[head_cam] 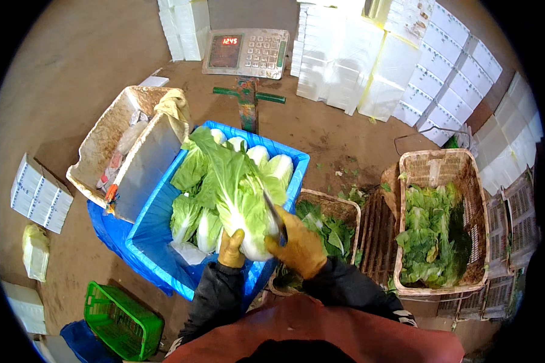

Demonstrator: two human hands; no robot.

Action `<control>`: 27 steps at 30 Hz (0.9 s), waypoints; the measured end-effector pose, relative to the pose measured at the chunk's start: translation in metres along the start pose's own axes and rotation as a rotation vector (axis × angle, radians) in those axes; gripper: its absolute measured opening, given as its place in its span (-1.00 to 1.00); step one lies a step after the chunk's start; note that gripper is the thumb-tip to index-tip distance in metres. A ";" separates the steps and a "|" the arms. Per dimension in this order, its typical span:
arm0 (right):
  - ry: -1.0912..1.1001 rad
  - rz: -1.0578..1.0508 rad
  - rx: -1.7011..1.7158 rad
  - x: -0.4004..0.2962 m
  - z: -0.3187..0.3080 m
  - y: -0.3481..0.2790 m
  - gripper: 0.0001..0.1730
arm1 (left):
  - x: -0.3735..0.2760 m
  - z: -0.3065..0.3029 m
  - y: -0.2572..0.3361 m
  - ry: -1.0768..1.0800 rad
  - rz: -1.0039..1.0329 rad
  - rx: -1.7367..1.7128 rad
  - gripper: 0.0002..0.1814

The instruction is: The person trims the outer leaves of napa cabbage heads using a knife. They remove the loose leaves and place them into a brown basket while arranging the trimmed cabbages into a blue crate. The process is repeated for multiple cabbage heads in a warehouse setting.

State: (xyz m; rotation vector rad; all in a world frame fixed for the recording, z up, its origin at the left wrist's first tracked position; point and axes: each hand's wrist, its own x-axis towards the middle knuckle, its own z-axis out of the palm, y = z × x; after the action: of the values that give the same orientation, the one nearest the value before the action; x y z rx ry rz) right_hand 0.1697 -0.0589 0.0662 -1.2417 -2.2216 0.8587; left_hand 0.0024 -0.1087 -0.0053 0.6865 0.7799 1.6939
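Observation:
Gripped at its white base by my left hand (231,248), a napa cabbage (241,199) tilts away from me with its green leaves spread. Both of my hands wear yellow gloves. My right hand (299,242) is closed around a knife (272,209), whose dark blade lies along the cabbage's right side; its handle is mostly hidden in the glove. Beneath the held cabbage stands a box lined with blue plastic (152,231). Several napa cabbages (209,229) lie inside it, some with white butts towards the far rim.
Beyond the box stands a scale display (247,53) on a post. A dirty foam box (118,145) adjoins on the left. Crates of cabbage (436,236) and leaves (329,227) are to the right. Foam boxes (340,59) are stacked behind; a green crate (118,320) sits lower left.

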 end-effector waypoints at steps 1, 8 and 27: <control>0.011 0.014 0.048 0.007 0.003 0.003 -0.24 | 0.002 0.003 0.001 0.016 0.036 0.025 -0.07; 0.394 -0.136 0.718 -0.004 0.024 0.021 -0.43 | 0.018 -0.006 -0.017 0.169 0.096 -0.259 -0.07; 0.136 0.860 0.596 -0.073 0.030 0.218 -0.34 | -0.073 -0.156 -0.016 -0.180 -0.557 1.040 0.02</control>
State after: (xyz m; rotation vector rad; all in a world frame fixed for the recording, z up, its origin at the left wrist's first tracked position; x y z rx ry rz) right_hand 0.3137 -0.0435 -0.1148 -1.8423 -1.1123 1.5307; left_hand -0.0913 -0.2006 -0.1176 1.1512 1.5585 0.6269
